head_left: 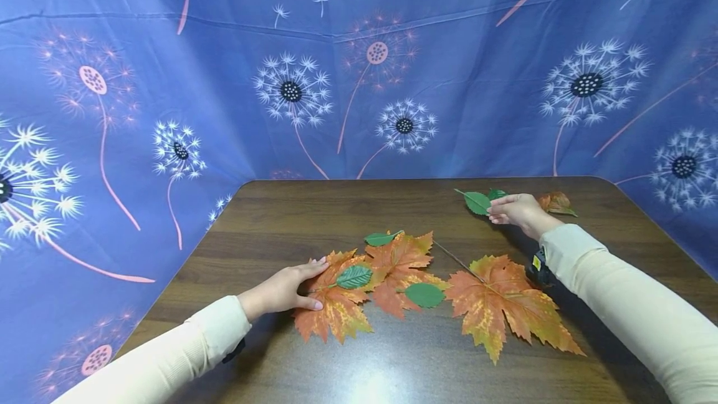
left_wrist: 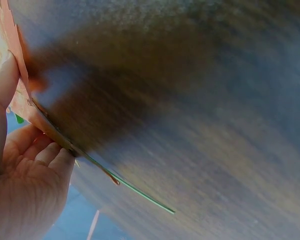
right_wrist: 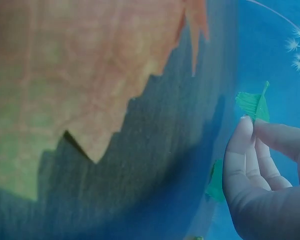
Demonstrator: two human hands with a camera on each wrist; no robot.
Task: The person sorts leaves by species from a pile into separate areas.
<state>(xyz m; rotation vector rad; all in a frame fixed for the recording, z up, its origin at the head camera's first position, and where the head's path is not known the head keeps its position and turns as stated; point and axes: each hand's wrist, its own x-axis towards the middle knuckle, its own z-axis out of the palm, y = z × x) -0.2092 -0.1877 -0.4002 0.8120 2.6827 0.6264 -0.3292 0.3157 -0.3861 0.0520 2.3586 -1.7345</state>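
My right hand (head_left: 518, 212) pinches a small green leaf (head_left: 477, 202) between thumb and fingertips, above the table's far right part. The right wrist view shows that same leaf (right_wrist: 255, 105) with its stem pointing up. Another green leaf (head_left: 497, 194) lies just behind it, partly hidden. My left hand (head_left: 288, 285) rests on the leftmost orange maple leaf (head_left: 336, 313), thumb and fingers spread along its left side. On that maple leaf sits a veined green leaf (head_left: 354, 277). A second orange maple leaf (head_left: 395, 260) adjoins it, with green leaves (head_left: 380, 239) (head_left: 424, 295) on its edges.
A third, larger maple leaf (head_left: 499, 298) lies on the right, its long stem reaching toward the middle one. Behind my right wrist is a brownish-orange leaf (head_left: 557, 203). The wooden table (head_left: 291, 211) ends at a blue dandelion-print cloth (head_left: 465, 111).
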